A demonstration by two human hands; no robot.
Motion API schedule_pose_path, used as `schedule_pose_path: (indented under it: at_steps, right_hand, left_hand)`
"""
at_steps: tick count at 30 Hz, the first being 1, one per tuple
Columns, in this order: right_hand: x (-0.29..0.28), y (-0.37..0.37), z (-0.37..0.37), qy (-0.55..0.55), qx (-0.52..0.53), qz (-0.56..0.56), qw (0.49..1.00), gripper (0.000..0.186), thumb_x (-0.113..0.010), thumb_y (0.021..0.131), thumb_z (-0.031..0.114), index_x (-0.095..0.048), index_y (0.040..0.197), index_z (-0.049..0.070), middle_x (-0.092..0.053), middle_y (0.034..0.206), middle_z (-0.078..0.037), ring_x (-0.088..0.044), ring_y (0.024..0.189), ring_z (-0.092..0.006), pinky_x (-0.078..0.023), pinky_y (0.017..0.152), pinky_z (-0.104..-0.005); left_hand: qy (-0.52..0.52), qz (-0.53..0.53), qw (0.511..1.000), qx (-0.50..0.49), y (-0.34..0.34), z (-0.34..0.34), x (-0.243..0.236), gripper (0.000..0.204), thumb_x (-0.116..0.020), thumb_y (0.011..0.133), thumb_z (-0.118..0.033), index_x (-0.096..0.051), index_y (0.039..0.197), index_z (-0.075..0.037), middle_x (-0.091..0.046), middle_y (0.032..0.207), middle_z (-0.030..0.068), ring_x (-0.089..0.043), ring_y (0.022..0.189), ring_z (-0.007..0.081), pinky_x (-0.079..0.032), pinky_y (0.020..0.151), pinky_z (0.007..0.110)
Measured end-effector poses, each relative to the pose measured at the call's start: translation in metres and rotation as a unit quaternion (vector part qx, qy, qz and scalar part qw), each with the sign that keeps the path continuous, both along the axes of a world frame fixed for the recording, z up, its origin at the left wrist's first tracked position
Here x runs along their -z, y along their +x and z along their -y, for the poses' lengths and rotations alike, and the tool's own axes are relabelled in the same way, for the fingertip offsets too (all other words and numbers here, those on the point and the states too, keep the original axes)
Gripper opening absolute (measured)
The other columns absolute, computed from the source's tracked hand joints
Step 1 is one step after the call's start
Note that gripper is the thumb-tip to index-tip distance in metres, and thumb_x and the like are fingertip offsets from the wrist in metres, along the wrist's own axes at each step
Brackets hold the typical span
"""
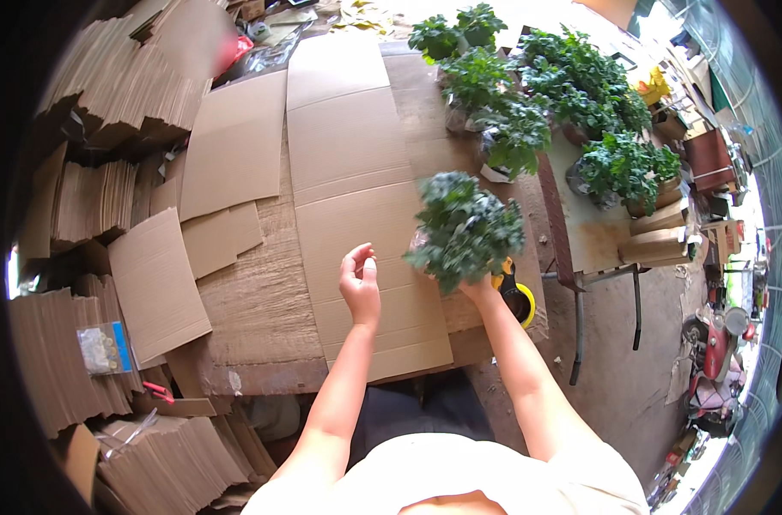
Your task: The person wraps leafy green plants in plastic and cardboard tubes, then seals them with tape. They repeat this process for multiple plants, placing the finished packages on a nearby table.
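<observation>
Frilly green plant [468, 227] is right at the right hand [474, 288], off to the right of the left hand [359, 279], which is half-curled and empty. Leaves hide the right fingers, so can't tell their grip. Flat, creased cardboard [352, 154] runs lengthwise away from the body.

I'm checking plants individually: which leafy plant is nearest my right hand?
The leafy plant overlapping the right edge of the long cardboard sheet. Your right hand meets its lower edge; the other plants are farther off, toward the upper right.
</observation>
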State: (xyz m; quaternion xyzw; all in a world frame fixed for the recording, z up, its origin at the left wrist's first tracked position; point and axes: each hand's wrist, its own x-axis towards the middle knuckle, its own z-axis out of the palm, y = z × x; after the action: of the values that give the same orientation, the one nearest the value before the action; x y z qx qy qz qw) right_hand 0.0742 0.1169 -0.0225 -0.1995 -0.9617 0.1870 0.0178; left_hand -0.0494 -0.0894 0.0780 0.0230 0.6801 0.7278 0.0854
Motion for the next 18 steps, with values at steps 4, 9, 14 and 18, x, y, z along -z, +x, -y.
schedule_pose_path:
  at_steps: [4,9,14,18]
  right_hand:
    - [-0.076,0.006,0.015,-0.028,0.04,-0.053,0.997,0.056,-0.074,0.067,0.026,-0.055,0.114,0.005,-0.055,0.115,-0.014,-0.048,0.108,-0.0335,-0.039,0.094,-0.0434]
    - [-0.12,0.065,0.065,-0.065,0.159,-0.115,0.978,0.05,-0.071,0.068,0.012,-0.054,0.114,0.002,-0.052,0.113,-0.018,-0.047,0.108,-0.0365,-0.04,0.095,-0.0423]
    - [-0.143,0.121,0.075,-0.114,0.139,-0.107,0.978,0.042,-0.07,0.071,0.014,-0.057,0.109,0.003,-0.054,0.109,-0.018,-0.052,0.104,-0.0339,-0.044,0.09,-0.0388]
    - [-0.162,0.13,0.058,-0.143,0.135,-0.112,0.974,0.037,-0.068,0.073,0.016,-0.058,0.107,0.004,-0.056,0.106,-0.014,-0.054,0.102,-0.0311,-0.046,0.088,-0.0383]
  left_hand:
    - [-0.094,-0.228,0.969,0.033,0.001,-0.028,-0.082,0.02,-0.063,0.073,-0.003,-0.067,0.092,-0.01,-0.058,0.1,0.0046,-0.052,0.1,0.0226,-0.042,0.086,0.034]
    - [-0.26,-0.403,0.87,0.113,-0.01,-0.078,-0.114,0.013,-0.074,0.068,-0.015,-0.07,0.08,-0.016,-0.055,0.11,0.0007,-0.042,0.115,0.0272,-0.033,0.096,0.042]
    - [-0.401,-0.385,0.826,0.091,-0.005,-0.107,-0.104,0.016,-0.077,0.063,-0.021,-0.069,0.077,-0.018,-0.052,0.119,0.0034,-0.039,0.119,0.0284,-0.029,0.101,0.044]
    - [-0.479,-0.353,0.798,0.1,-0.006,-0.115,-0.107,0.014,-0.076,0.064,-0.02,-0.068,0.075,-0.017,-0.049,0.121,0.0046,-0.038,0.12,0.0283,-0.029,0.101,0.045]
